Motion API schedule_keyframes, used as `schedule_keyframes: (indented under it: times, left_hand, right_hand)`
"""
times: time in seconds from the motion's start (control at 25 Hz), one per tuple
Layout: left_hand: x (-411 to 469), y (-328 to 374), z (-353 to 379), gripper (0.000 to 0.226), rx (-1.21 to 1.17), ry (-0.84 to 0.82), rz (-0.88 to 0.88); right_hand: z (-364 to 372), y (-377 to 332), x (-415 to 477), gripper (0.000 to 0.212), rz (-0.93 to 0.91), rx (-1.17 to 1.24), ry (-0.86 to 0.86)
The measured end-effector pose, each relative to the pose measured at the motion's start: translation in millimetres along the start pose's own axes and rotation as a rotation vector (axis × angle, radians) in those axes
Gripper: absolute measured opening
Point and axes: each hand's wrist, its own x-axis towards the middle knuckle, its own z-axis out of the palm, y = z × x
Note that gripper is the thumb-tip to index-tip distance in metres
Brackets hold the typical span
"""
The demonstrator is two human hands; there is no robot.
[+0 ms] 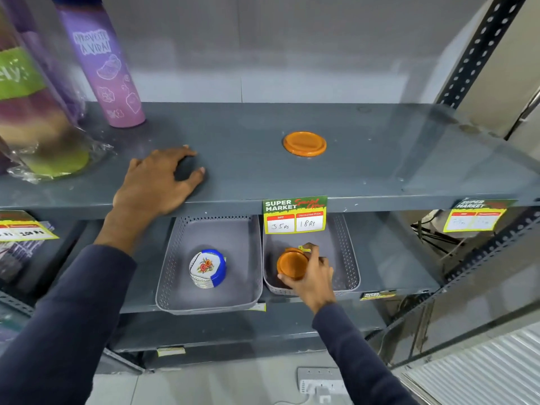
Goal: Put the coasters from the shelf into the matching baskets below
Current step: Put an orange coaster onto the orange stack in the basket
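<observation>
One round orange coaster (304, 143) lies flat on the grey upper shelf (380, 159), right of centre. Below stand two grey perforated baskets. The left basket (175, 276) holds a stack of white floral coasters with blue edges (207, 268). Inside the right basket (349, 270) my right hand (314, 276) grips a stack of orange coasters (292, 263), tilted toward me; whether the stack touches the basket floor I cannot tell. My left hand (157, 182) rests on the upper shelf near its front edge, fingers spread, holding nothing.
A purple printed bottle (102, 68) and wrapped tumblers (35, 112) stand at the shelf's left. A supermarket price tag (295, 214) hangs from the shelf edge over the right basket. A perforated metal upright (479, 54) frames the right side. A power strip (320, 381) lies on the floor.
</observation>
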Motion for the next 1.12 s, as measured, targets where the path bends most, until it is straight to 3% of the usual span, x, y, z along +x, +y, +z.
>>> schedule_keyframes:
  times: [0.28,0.56,0.96,1.12]
  left_hand:
    - [1,-1,1,0.059,0.006,-0.001,0.021]
    - [2,-1,2,0.058,0.015,-0.003,0.016]
    - [1,-2,3,0.057,0.019,-0.010,0.014]
    - [0,-2,2,0.054,0.003,-0.019,0.009]
  right_hand:
    - [28,14,35,0.091,0.115,-0.113,-0.121]
    - [34,14,32,0.093,0.151,-0.143,-0.078]
    - [31,7,32,0.074,0.149,-0.266,-0.052]
    - [30,4,33,0.082,0.231,-0.269,-0.099]
